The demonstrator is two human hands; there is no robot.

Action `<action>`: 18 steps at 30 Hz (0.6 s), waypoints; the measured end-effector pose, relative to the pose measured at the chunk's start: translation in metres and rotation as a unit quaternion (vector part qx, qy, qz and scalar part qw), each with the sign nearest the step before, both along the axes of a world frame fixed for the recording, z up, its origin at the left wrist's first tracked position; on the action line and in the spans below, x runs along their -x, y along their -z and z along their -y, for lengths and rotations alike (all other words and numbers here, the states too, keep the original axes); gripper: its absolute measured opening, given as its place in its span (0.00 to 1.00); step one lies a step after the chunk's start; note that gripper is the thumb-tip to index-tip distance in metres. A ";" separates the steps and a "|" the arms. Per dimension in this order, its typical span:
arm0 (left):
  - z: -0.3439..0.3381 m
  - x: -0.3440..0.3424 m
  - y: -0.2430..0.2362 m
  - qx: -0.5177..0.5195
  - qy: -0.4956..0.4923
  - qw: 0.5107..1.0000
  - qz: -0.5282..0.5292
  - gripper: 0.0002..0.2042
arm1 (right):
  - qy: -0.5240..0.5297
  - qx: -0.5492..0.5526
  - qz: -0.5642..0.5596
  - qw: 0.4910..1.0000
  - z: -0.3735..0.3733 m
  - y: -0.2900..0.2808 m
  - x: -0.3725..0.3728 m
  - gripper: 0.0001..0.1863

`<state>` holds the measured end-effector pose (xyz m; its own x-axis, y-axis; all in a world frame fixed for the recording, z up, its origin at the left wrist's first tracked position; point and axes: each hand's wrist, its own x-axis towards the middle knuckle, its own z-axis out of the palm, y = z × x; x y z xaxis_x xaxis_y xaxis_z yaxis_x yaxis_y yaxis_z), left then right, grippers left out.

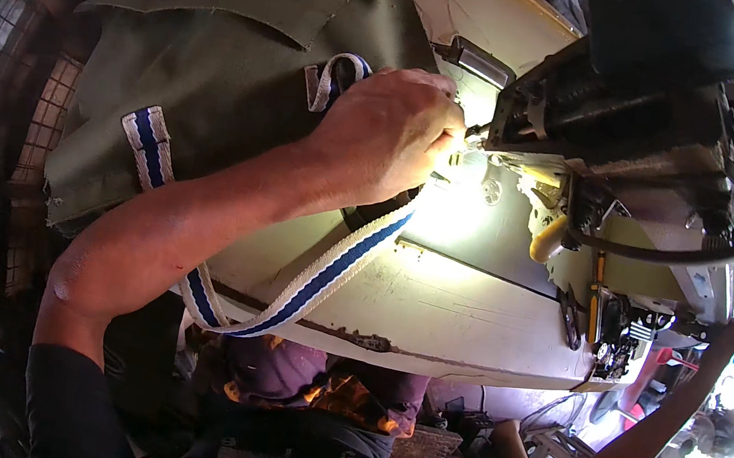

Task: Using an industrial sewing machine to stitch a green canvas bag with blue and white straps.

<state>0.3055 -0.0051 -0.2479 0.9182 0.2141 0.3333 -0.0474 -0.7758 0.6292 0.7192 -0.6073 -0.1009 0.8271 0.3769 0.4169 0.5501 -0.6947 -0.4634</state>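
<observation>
Close to the needle area of a sewing machine (627,127), my left hand (398,132) is closed, its fingers bent down and partly lost in the lamp's glare. A white webbing strap with a blue stripe (335,272) comes out from under this hand. It hangs in a loop over the table's front edge and rises behind my left forearm to a folded end on a large olive-green cloth (219,68). Another short loop of strap (318,85) shows beside my wrist. My right forearm (660,424) reaches up to the machine's right end, where the hand is hidden.
The pale worktable (468,319) has a worn front edge. Scissors (570,316) and a yellow-and-black slim tool (596,297) lie by the machine's base. A dark cable (674,253) bends across the machine's front. Wire mesh (46,117) stands at the left.
</observation>
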 end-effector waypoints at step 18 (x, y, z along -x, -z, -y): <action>0.006 0.005 0.001 -0.070 -0.013 0.997 -0.017 0.04 | 0.006 -0.023 -0.007 1.000 0.016 -0.003 0.007 0.39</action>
<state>0.3008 -0.0112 -0.2494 0.9238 0.1924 0.3311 -0.0066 -0.8565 0.5161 0.7125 -0.6229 -0.0983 0.8372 0.3485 0.4215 0.5356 -0.6786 -0.5027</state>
